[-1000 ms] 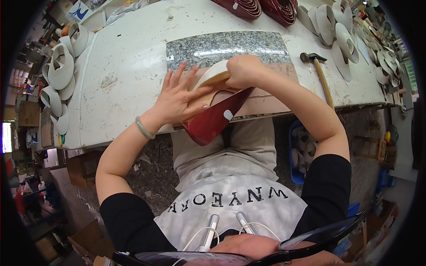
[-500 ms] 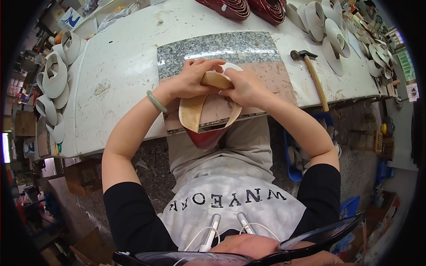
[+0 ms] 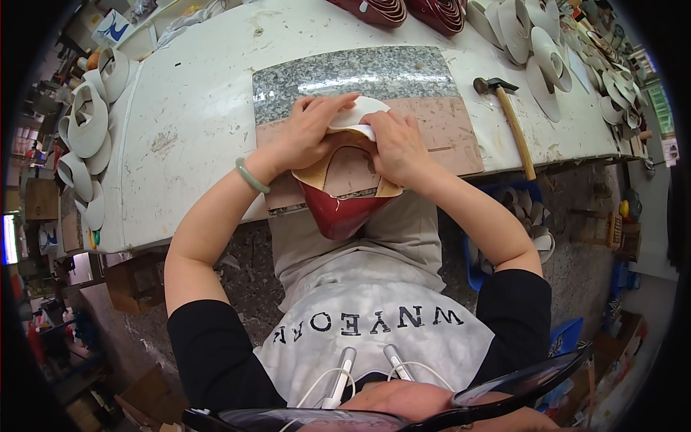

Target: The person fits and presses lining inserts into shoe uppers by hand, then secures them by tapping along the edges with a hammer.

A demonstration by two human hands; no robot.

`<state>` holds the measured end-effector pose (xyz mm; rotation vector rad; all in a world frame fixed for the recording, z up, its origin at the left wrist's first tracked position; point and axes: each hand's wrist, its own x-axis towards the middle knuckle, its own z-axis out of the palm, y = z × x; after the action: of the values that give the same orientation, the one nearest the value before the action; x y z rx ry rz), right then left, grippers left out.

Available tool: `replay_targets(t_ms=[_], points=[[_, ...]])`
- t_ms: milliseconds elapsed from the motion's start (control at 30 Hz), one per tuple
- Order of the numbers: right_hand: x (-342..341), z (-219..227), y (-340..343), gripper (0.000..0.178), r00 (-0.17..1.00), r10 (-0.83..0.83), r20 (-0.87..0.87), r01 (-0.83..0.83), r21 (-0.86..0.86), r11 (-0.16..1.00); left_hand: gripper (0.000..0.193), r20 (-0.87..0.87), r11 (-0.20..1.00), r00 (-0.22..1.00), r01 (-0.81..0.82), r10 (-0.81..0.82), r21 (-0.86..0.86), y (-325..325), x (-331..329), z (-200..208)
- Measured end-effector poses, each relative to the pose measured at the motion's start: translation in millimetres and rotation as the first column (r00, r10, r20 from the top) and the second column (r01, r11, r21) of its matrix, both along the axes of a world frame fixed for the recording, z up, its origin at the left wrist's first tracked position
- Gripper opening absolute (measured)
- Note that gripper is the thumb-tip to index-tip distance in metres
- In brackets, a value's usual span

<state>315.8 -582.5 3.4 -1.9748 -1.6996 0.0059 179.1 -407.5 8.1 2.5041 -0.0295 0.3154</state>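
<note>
A red shoe upper (image 3: pixel 340 219) with tan lining lies between my hands, its pointed toe hanging over the table edge towards my lap. My left hand (image 3: pixel 311 131) is closed around the left of its heel end, thumb inside and fingers curled over the far side. On the right of the heel end, my right hand (image 3: pixel 398 147) grips with bent fingers. A white curved piece (image 3: pixel 366 109) stands at the back of the heel between both hands. The hidden fingertips leave unclear how it is joined to the upper.
Beneath my hands are a speckled stone slab (image 3: pixel 345 72) and a pinkish board (image 3: pixel 450 129). A hammer (image 3: pixel 512 122) lies at right. White curved pieces stand in stacks at left (image 3: pixel 90 129) and right (image 3: pixel 511 32). Nested red uppers (image 3: pixel 435 14) sit at the far edge.
The tan lining band between my hands has folded down, and more of the white piece shows. The right hand has turned, its fingers now over the heel edge. More of the red toe is visible.
</note>
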Motion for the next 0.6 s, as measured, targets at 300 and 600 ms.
replay_targets(t_ms=[300,600], points=[[26.3,-14.2,16.8,0.021,0.986,-0.165,-0.002,0.165,0.067,0.984,0.042,0.107,0.825,0.988,0.029,-0.108,0.564,3.1,-22.0,0.9],[41.0,-0.8,-17.8,0.053,0.821,0.541,0.180,-0.498,-0.237,0.834,0.049,-0.229,0.814,0.951,-0.040,0.210,0.579,22.8,18.7,6.0]])
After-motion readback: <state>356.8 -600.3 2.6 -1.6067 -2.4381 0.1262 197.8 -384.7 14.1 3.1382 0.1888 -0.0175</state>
